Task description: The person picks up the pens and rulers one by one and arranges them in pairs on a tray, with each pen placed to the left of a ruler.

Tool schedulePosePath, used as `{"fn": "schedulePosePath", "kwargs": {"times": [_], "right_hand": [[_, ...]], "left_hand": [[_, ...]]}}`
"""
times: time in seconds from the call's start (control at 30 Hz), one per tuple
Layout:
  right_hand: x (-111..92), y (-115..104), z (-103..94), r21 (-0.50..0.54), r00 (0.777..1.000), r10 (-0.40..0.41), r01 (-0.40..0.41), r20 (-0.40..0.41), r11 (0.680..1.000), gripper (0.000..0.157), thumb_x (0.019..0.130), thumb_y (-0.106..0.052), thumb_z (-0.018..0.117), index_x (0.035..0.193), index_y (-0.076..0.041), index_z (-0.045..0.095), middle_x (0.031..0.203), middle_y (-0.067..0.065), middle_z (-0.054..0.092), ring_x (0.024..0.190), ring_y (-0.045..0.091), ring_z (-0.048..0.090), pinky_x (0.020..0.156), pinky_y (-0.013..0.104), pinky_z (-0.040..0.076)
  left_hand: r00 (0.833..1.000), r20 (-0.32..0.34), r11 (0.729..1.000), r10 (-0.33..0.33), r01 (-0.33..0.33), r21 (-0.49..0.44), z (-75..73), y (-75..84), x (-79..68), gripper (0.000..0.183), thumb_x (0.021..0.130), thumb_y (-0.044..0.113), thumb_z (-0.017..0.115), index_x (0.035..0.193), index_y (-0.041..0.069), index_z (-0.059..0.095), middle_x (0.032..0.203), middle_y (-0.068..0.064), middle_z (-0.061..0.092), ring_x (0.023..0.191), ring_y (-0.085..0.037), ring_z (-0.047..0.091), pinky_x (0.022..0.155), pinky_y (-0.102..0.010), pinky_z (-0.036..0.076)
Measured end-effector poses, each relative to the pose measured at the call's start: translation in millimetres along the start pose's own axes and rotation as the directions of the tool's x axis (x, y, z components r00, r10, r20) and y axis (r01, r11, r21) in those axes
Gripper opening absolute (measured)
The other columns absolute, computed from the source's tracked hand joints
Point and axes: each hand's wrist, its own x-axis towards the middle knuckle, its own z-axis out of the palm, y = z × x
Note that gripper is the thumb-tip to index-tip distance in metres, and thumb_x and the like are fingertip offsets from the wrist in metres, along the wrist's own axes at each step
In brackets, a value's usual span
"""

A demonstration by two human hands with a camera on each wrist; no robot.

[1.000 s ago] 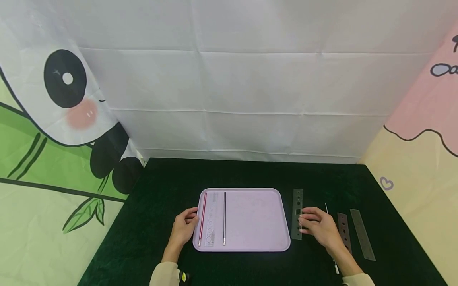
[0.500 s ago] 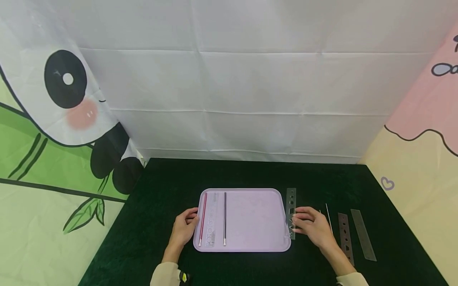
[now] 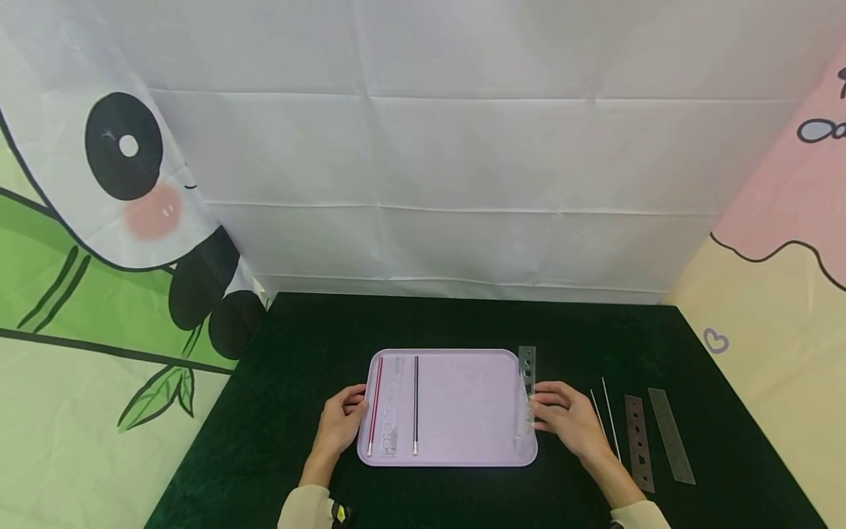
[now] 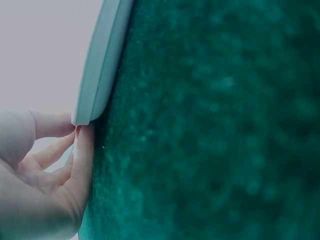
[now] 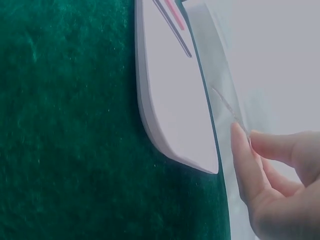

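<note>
A lilac tray [image 3: 469,411] lies on the dark green table. My left hand [image 3: 340,422] grips its left rim, the thumb above and fingers below in the left wrist view. Over the tray's right rim my right hand [image 3: 570,419] pinches a clear stencil ruler [image 3: 526,361] by its right edge, seen edge-on above the surface in the right wrist view. On the tray's left side lie a red pencil [image 3: 374,408], another clear stencil ruler [image 3: 391,408] and a black pencil [image 3: 416,404], roughly parallel.
Right of the tray lie two thin white sticks [image 3: 611,415], partly behind the right forearm. Further right are a ruler with holes [image 3: 638,444] and a plain translucent ruler [image 3: 671,437]. A white cloth [image 3: 463,242] hangs behind the table.
My right hand has moved left with the clear stencil ruler, from beside the tray to over its right rim. The left hand has stayed on the tray.
</note>
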Motion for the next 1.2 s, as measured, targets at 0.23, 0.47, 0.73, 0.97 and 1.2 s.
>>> {"fn": "schedulePosePath", "kwargs": {"times": [0.23, 0.47, 0.73, 0.97, 1.2], "right_hand": [[1, -2, 8.3, 0.040, 1.000, -0.018, 0.017, 0.019, 0.999, 0.038, 0.094, -0.001, 0.072, 0.131, 0.002, 0.060, 0.115, 0.021, 0.067, 0.095, 0.029, 0.072, 0.073, 0.033, 0.060], [1, -2, 16.2, 0.056, 0.999, -0.039, 0.037, 0.033, 0.998, 0.038, 0.094, -0.001, 0.072, 0.130, 0.001, 0.060, 0.115, 0.020, 0.068, 0.092, 0.028, 0.072, 0.072, 0.033, 0.060], [2, -5, 26.8, 0.072, 0.997, -0.055, 0.051, 0.051, 0.996, 0.037, 0.093, -0.002, 0.073, 0.128, 0.001, 0.061, 0.113, 0.020, 0.068, 0.093, 0.030, 0.072, 0.072, 0.034, 0.061], [5, -6, 38.7, 0.078, 0.997, -0.052, 0.047, 0.064, 0.996, 0.035, 0.093, -0.002, 0.073, 0.126, 0.000, 0.063, 0.111, 0.017, 0.070, 0.093, 0.028, 0.072, 0.072, 0.033, 0.060], [4, -10, 47.4, 0.102, 0.994, -0.068, 0.060, 0.081, 0.993, 0.036, 0.092, -0.002, 0.074, 0.126, 0.001, 0.062, 0.112, 0.018, 0.071, 0.094, 0.031, 0.072, 0.070, 0.035, 0.061]], "left_hand": [[1.000, 0.002, 1.000, 0.003, -0.003, -0.001, -1.8, 1.5, -0.3, 0.034, 0.103, 0.008, 0.060, 0.137, 0.004, 0.062, 0.118, -0.015, 0.064, 0.100, -0.026, 0.061, 0.085, -0.040, 0.052], [1.000, 0.005, 1.000, 0.015, -0.015, -0.006, -1.9, 0.4, 0.3, 0.034, 0.103, 0.008, 0.060, 0.136, 0.003, 0.062, 0.117, -0.015, 0.064, 0.099, -0.026, 0.061, 0.084, -0.039, 0.052], [1.000, 0.002, 1.000, 0.009, -0.009, -0.008, -1.1, -0.3, 0.7, 0.034, 0.102, 0.008, 0.060, 0.136, 0.004, 0.062, 0.117, -0.015, 0.064, 0.098, -0.026, 0.061, 0.084, -0.037, 0.053], [1.000, 0.008, 1.000, 0.012, -0.012, -0.008, -2.2, -0.3, 0.7, 0.034, 0.103, 0.008, 0.060, 0.137, 0.004, 0.061, 0.118, -0.015, 0.063, 0.099, -0.026, 0.061, 0.084, -0.038, 0.052], [1.000, 0.004, 1.000, 0.011, -0.011, -0.009, -0.4, -1.2, 2.3, 0.034, 0.103, 0.008, 0.060, 0.136, 0.005, 0.062, 0.116, -0.014, 0.064, 0.099, -0.026, 0.061, 0.084, -0.038, 0.052]]}}
